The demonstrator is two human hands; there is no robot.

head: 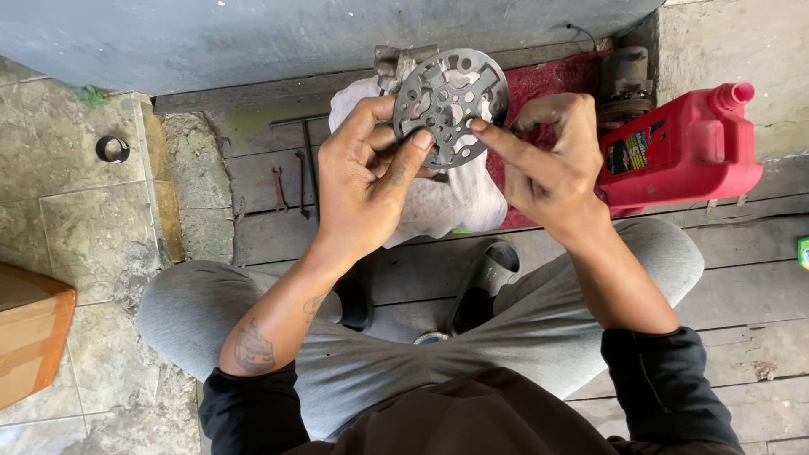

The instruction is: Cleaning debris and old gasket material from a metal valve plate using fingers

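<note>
My left hand (364, 181) grips a round grey metal plate (451, 101) full of cut-out holes, thumb on its lower face and fingers behind its left rim. My right hand (548, 160) touches the plate's lower right edge with the extended index finger, the other fingers curled behind the rim. The plate is held up in front of me, above a white cloth (438, 202).
A red plastic jug (687, 147) lies on the wooden boards at right, beside a red mat (543, 84) and a metal machine part (624, 80). Wrenches (291, 181) lie at left, a black ring (112, 149) on the tiles, a cardboard box (29, 333) far left. My shoes (484, 282) rest below.
</note>
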